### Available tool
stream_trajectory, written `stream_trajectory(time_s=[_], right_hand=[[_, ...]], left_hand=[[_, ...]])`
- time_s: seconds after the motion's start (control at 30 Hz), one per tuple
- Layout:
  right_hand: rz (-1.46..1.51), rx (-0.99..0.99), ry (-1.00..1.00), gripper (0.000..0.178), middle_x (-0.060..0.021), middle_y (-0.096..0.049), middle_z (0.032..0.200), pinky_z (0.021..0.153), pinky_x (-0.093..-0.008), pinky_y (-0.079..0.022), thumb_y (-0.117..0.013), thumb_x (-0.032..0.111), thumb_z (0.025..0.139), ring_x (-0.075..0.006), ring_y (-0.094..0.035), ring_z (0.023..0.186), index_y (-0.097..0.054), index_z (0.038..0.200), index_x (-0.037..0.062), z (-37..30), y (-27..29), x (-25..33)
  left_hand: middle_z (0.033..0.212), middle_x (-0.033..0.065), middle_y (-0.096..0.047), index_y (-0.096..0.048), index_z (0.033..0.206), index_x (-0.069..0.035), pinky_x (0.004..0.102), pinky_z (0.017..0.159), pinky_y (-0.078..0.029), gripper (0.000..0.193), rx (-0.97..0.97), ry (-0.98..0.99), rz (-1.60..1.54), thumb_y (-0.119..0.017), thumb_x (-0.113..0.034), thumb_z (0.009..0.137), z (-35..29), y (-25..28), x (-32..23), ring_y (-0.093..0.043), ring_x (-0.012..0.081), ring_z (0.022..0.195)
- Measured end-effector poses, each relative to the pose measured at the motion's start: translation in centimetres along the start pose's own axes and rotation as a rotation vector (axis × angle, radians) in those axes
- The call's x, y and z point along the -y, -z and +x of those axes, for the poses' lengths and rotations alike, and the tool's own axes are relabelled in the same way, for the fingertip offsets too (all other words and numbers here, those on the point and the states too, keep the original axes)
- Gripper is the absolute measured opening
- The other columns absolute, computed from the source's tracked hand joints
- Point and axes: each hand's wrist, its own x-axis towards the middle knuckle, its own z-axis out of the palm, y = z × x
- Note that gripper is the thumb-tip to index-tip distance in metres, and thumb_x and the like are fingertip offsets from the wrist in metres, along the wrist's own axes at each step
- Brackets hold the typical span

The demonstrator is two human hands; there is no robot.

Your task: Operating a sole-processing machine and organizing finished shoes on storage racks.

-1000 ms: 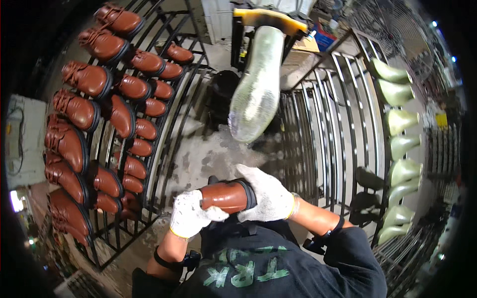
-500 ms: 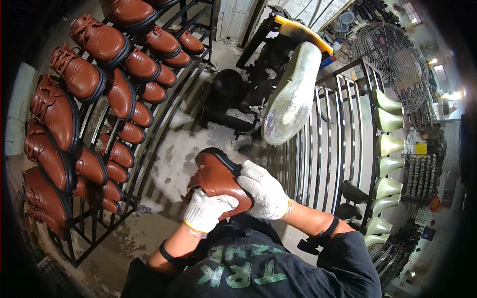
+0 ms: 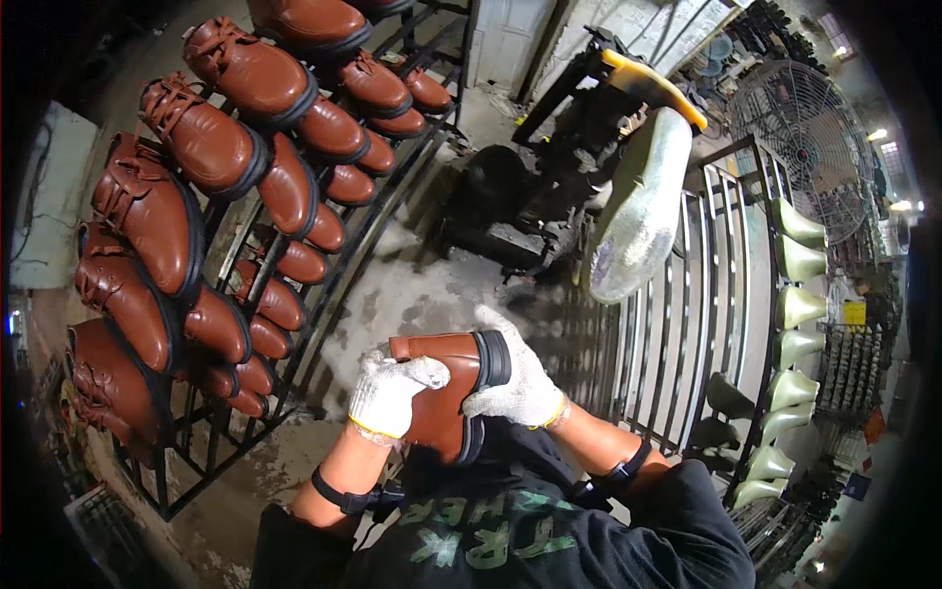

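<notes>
A brown leather shoe (image 3: 442, 401) with a black sole and heel is held between my two gloved hands in front of my chest. My left hand (image 3: 385, 395), in a white knit glove, closes on the upper near the opening, thumb lying over the leather. The white-gloved right hand (image 3: 518, 381) grips the shoe from the sole side, its fingers around the black heel and sole edge. The heel points up and away from me, and the toe end hangs close to my dark shirt. My palms hide parts of the shoe.
To the left, a black metal rack (image 3: 191, 481) carries several brown lace-up shoes (image 3: 152, 231). Ahead, a large pale shoe last (image 3: 638, 216) juts from a dark machine (image 3: 500, 211) with a yellow-orange part (image 3: 655, 86). A slatted rack (image 3: 677, 294) with greenish lasts (image 3: 795, 391) and a fan (image 3: 800, 147) stand right.
Both hands have turned the shoe, so its heel and side now face up rather than its front upper. The surroundings have shifted rightward in view.
</notes>
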Motion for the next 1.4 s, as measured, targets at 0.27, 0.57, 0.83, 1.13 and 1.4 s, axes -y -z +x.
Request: stream_trajectory(time_s=[0.27,0.57,0.83,1.13,1.4], right_hand=[[0.92,0.09,-0.304,0.089,-0.0103,-0.063,0.134,0.108,-0.0347,-0.046,-0.075,-0.01,0.069,-0.0209,-0.061,0.121,-0.043,0.151,-0.0001,6.9,-0.3,0.2],[0.248,-0.001,-0.573,0.069,-0.0101,-0.07,0.119,0.097,-0.0306,-0.051,-0.082,0.013,0.084,-0.0168,-0.064,0.106,-0.053,0.144,-0.0058,4.8,-3.9,-9.7],[0.125,-0.144,-0.978,0.049,-0.012,-0.073,0.107,0.08,-0.0336,-0.056,-0.084,0.011,0.082,-0.0187,-0.067,0.092,-0.065,0.124,-0.0073,-4.9,-1.2,-16.5],[0.353,-0.422,-0.983,0.05,-0.0107,-0.072,0.098,0.068,-0.0315,-0.055,-0.079,0.004,0.085,-0.0176,-0.068,0.076,-0.061,0.131,-0.003,-6.8,2.6,-17.5],[-0.074,-0.572,-0.759,0.017,-0.0037,-0.072,0.084,0.056,-0.0297,-0.05,-0.069,0.015,0.092,-0.0126,-0.061,0.062,-0.072,0.103,0.0034,-7.0,12.3,-14.3]], left_hand=[[0.094,0.0156,-0.064,-0.068,0.099,-0.003,0.0487,0.08,-0.051,0.054,0.188,-0.578,1.227,-0.086,-0.046,0.072,-2.9,4.4,-4.8,-0.062,0.0415,0.09],[0.077,0.0214,-0.059,-0.061,0.08,-0.003,0.0488,0.069,-0.048,0.032,-0.597,-0.303,1.105,-0.078,-0.029,0.083,5.9,17.2,-5.8,-0.059,0.0413,0.074],[0.103,0.0196,-0.074,-0.075,0.104,-0.005,0.0464,0.087,-0.053,0.028,-0.66,-0.496,0.604,-0.072,-0.03,0.093,19.8,36.4,-1.5,-0.068,0.0356,0.094],[0.14,0.0118,-0.065,-0.066,0.134,-0.006,0.0415,0.107,-0.047,0.056,-1.112,-0.614,0.984,-0.076,-0.042,0.092,13.0,23.8,-4.9,-0.064,0.029,0.12],[0.102,0.0107,-0.072,-0.073,0.115,-0.004,0.0398,0.077,-0.057,0.037,-1.146,0.316,0.32,-0.069,-0.035,0.093,5.7,40.3,-1.1,-0.069,0.0222,0.086]])
